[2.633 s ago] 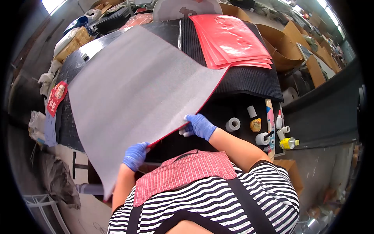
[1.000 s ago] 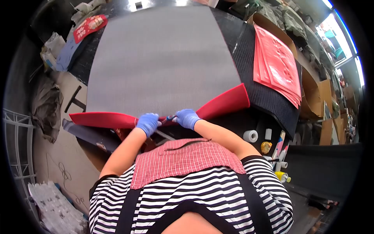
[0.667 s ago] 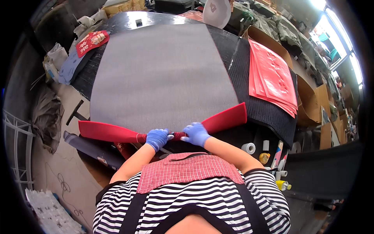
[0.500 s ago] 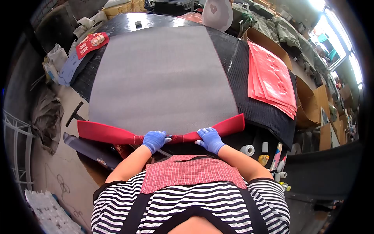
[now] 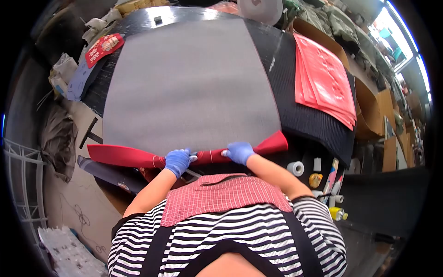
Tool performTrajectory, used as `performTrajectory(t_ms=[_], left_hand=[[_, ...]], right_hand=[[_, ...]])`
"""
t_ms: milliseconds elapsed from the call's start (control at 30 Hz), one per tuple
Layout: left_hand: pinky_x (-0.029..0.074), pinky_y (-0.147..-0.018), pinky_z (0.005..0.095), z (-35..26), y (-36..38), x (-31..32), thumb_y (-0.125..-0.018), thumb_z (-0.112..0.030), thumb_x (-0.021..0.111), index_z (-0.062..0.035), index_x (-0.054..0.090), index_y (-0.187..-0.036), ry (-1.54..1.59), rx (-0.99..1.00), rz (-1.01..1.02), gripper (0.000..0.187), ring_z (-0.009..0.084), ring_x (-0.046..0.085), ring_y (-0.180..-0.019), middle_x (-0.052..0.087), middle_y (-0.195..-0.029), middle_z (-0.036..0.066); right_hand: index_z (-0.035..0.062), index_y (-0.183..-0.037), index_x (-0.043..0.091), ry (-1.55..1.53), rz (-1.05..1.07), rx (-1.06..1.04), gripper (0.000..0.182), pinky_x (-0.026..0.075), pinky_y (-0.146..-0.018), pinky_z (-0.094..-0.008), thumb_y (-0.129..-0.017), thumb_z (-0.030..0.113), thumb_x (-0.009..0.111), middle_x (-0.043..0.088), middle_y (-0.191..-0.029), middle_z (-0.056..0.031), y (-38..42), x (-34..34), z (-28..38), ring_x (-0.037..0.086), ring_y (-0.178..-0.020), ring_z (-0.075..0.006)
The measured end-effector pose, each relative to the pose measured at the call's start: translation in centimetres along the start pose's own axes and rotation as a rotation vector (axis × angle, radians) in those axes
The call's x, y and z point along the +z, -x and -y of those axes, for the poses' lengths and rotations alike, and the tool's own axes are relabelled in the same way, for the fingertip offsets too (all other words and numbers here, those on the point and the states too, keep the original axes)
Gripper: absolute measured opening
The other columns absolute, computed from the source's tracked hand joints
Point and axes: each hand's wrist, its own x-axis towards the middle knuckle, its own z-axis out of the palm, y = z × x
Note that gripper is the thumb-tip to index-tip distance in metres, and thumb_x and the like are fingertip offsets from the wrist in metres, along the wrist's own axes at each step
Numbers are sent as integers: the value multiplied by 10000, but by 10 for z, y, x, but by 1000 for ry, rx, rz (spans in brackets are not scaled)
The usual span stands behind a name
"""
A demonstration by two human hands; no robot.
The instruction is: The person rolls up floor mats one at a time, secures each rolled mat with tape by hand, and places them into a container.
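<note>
A large mat (image 5: 189, 83) lies grey side up on the black table, its near edge turned up to show a red face (image 5: 122, 157) with thin light lines. My left hand (image 5: 177, 162), in a blue glove, is closed around this edge left of its middle. Closed on the same edge further right is my gloved right hand (image 5: 238, 153). The red strip sticks out past both hands to either side. Fingertips under the fold are partly hidden.
Red printed sheets (image 5: 323, 81) are stacked on black ribbed matting at the right. A red printed mat piece (image 5: 104, 48) lies at the far left corner. A tape roll (image 5: 295, 168) and a yellow-capped bottle (image 5: 338, 213) sit right of my body. A black T-shaped handle (image 5: 91, 133) juts out at left.
My right hand has shifted left and a little forward along the edge. My left hand has moved slightly left. Both still grip the red fold; the whole view has tilted a little.
</note>
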Motion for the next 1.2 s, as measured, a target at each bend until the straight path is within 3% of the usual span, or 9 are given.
performTrajectory(t_ms=[100,133,233,433,567,667,867,1000,1200], left_hand=[[545,-742,474,-3,4,11,-945,-517,567,-261,550,-1394,-48,473,-292,517,336,680,-845,660,-972,140],[544,-736,449,-7,1,17,-941,-501,578,-382,429,-1495,-108,454,-285,586,322,657,-850,604,-993,130],[532,-815,452,-15,-2,1,-964,-527,528,-387,396,-1513,-124,367,-48,581,325,666,-952,624,-1058,133],[540,-788,446,-14,-2,4,-958,-545,526,-396,387,-1513,-138,364,-94,590,322,669,-932,628,-1050,143],[547,-753,431,-10,-2,10,-949,-532,544,-378,421,-1499,-114,388,-168,583,311,663,-873,622,-983,131],[546,-770,428,-14,-1,1,-956,-538,532,-373,403,-1514,-133,358,-114,596,303,661,-906,624,-1000,130],[541,-795,430,-15,1,-5,-966,-525,531,-365,399,-1523,-114,358,-74,595,302,654,-957,622,-1022,133],[543,-814,429,-13,4,-8,-969,-539,518,-372,377,-1535,-84,359,-37,607,301,660,-983,624,-1062,137],[545,-841,429,-13,0,-12,-978,-543,501,-364,359,-1545,-89,340,3,612,306,662,-1016,623,-1097,152]], right_hand=[[76,-1049,744,-19,51,24,565,522,-877,-490,-956,587,522,724,-1067,-193,-10,-2,-1,684,-1022,-374],[68,-1068,724,-40,47,36,577,518,-886,-492,-957,595,515,719,-1075,-197,-5,-3,0,678,-1032,-377],[69,-1063,723,7,-66,-5,570,525,-889,-474,-944,595,539,711,-1090,-193,17,-4,-7,675,-1044,-363],[92,-1079,704,326,-405,-10,635,442,-982,-421,-938,669,478,692,-1105,-130,72,2,-78,644,-1065,-305],[74,-1050,706,177,-77,241,678,494,-922,-441,-945,690,443,710,-1091,-158,67,-20,-64,675,-1054,-313],[76,-1029,715,167,-55,148,692,526,-860,-448,-944,702,433,721,-1061,-170,53,-17,-84,694,-1018,-322],[74,-972,705,377,-540,57,734,545,-770,-474,-927,742,405,728,-889,-175,85,2,-120,713,-886,-355],[78,-976,726,145,-142,357,733,540,-832,-443,-929,739,413,731,-948,-176,84,-17,-108,707,-976,-334],[79,-1243,637,76,-136,400,732,505,-931,-449,-906,714,500,660,-1257,-173,68,-20,-114,644,-1150,-320]])
